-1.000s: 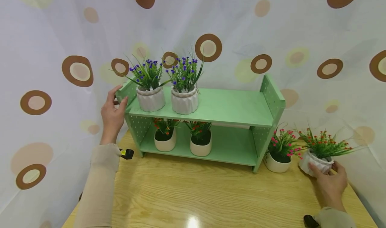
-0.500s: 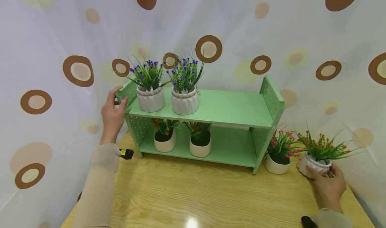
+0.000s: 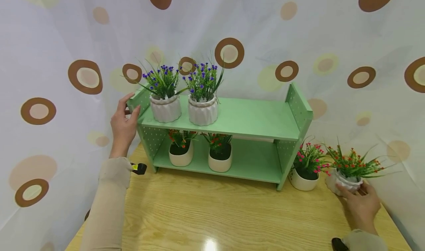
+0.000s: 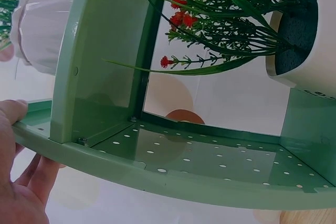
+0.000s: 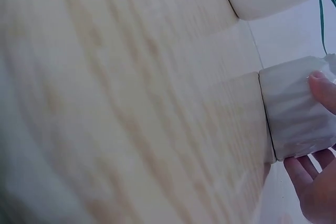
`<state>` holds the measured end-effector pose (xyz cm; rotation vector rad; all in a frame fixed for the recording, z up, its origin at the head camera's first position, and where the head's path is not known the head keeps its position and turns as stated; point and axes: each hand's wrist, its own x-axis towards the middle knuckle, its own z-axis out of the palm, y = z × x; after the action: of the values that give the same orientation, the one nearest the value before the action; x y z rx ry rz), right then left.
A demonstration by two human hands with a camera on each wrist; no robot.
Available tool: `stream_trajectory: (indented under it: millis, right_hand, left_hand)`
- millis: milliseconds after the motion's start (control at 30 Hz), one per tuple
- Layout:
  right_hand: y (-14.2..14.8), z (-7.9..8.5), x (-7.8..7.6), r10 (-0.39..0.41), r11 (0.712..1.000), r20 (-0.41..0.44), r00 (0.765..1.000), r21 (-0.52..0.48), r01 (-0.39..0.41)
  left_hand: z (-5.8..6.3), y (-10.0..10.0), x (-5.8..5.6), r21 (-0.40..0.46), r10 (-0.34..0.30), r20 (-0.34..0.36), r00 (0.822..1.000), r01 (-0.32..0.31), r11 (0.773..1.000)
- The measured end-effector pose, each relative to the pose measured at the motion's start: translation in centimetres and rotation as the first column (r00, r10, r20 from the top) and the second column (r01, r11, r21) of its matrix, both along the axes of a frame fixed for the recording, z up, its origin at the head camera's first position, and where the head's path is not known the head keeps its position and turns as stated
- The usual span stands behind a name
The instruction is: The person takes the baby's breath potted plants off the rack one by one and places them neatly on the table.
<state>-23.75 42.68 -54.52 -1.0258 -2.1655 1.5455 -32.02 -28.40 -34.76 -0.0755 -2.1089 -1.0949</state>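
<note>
My left hand (image 3: 123,125) grips the upper front corner of the green shelf's (image 3: 255,118) left side panel, thumb inside and fingers outside. On the right, my right hand (image 3: 362,205) holds a white ruffled flowerpot (image 5: 294,111) with orange-red flowers (image 3: 353,164), thumb on the near side and fingers round the right. The pot's base is at the tabletop in the right wrist view. Just left of it stands a cream pot (image 3: 303,182) with pink flowers, beside the shelf's right panel.
Two white pots with purple flowers (image 3: 166,109) stand on the upper shelf's left half. Below, two cream pots with red flowers (image 3: 220,162) stand on the lower shelf. The wooden table (image 3: 199,210) extends in front, and a dotted curtain (image 3: 265,22) hangs close behind.
The right hand has shifted slightly left with the white pot, which now stands more upright and closer to the pink-flowered pot. The left hand keeps its grip on the shelf panel.
</note>
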Motion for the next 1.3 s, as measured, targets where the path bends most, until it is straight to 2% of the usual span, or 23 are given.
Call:
stream_trajectory:
  millis: [267, 500, 600, 733, 833, 967, 1100, 1200, 1233, 1300]
  right_hand:
    - [-0.2, 0.1, -0.2, 0.019, 1.000, 0.012, 1.000, 0.018, -0.020]
    - [-0.4, 0.3, -0.2, 0.022, 1.000, -0.037, 0.999, -0.008, -0.022]
    - [-0.7, 0.6, 0.1, 0.034, 0.999, -0.025, 0.999, 0.027, -0.033]
    - [-1.6, 1.1, 1.1, -0.025, 0.998, -0.020, 0.999, 0.049, 0.026]
    - [-2.6, 1.3, 2.1, -0.111, 0.992, -0.076, 0.991, 0.050, 0.115]
    - [-5.1, 2.0, 3.3, -0.197, 0.976, -0.235, 0.952, 0.044, 0.212]
    - [-9.0, 4.1, 3.8, -0.226, 0.967, -0.421, 0.879, 0.009, 0.254]
    - [-12.1, 6.4, 3.8, -0.168, 0.977, -0.536, 0.827, 0.021, 0.212]
    - [-13.2, 7.2, 3.8, -0.128, 0.983, -0.565, 0.815, 0.033, 0.178]
    - [-15.5, 8.9, 3.9, -0.038, 0.994, -0.638, 0.769, 0.053, 0.093]
  left_hand:
    - [-0.1, -0.2, 0.0, -0.007, 0.012, 0.000, 1.000, -0.012, 1.000]
    - [-0.1, -0.1, -0.2, -0.009, 0.016, -0.006, 1.000, -0.016, 1.000]
    - [-0.1, -0.1, -0.2, -0.008, 0.020, -0.006, 1.000, -0.020, 1.000]
    - [-0.1, -0.1, -0.2, -0.004, 0.014, -0.010, 1.000, -0.014, 1.000]
    - [-0.1, -0.1, -0.2, -0.005, 0.007, -0.015, 1.000, -0.007, 1.000]
    - [-0.1, -0.1, -0.2, -0.002, 0.005, -0.011, 1.000, -0.005, 1.000]
    - [-0.1, -0.2, -0.2, 0.008, 0.010, -0.006, 1.000, -0.010, 1.000]
    - [-0.1, -0.2, -0.2, 0.005, 0.013, -0.003, 1.000, -0.013, 1.000]
    - [-0.1, -0.1, -0.2, 0.004, 0.014, -0.003, 1.000, -0.014, 1.000]
    - [-0.1, 0.0, -0.1, 0.003, 0.014, -0.002, 1.000, -0.014, 1.000]
